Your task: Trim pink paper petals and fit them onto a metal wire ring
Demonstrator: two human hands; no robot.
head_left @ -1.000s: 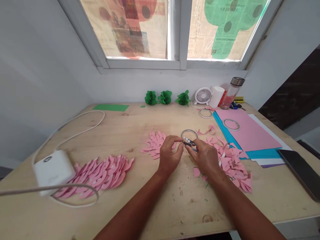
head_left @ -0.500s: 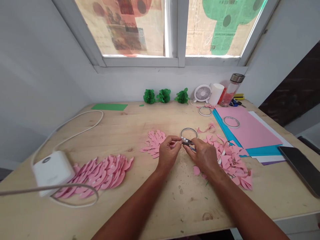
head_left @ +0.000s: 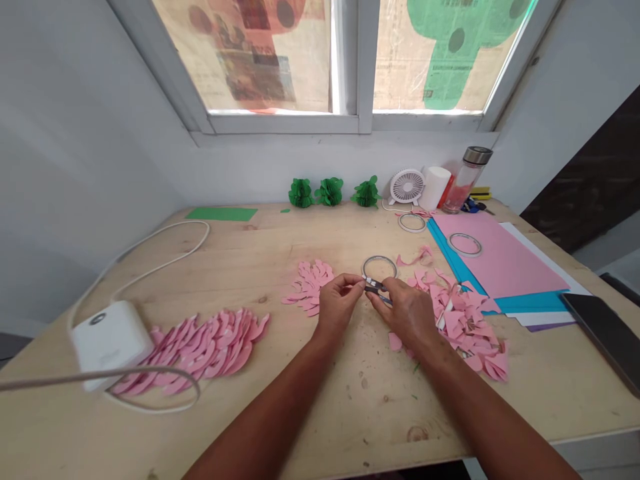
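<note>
Near the middle of the table, my left hand (head_left: 340, 303) is closed in a pinch, thumb and forefinger together. What it pinches is too small to make out. Its fingertips meet the tip of a small dark tool (head_left: 374, 288) with two arms and a whitish patch, perhaps scissors. My right hand (head_left: 410, 310) is closed round that tool from the other side. Just beyond the fingers lies a roll of narrow tape (head_left: 379, 259). Left of my left hand, pink paper petals (head_left: 307, 283) fan out. Pink paper scraps (head_left: 463, 323) are heaped beside my right hand.
Overlapping pink petals (head_left: 215, 347) lie beside a white power bank (head_left: 113, 337) with a looping cable. Green paper ornaments (head_left: 330, 192), a small fan (head_left: 407, 187) and a bottle (head_left: 467, 180) line the back. Coloured sheets (head_left: 515, 263) and a phone (head_left: 603, 337) are at right.
Both hands keep nearly the same pose around the dark tool, with only a slight shift of its visible parts. The whole view has moved a little.
</note>
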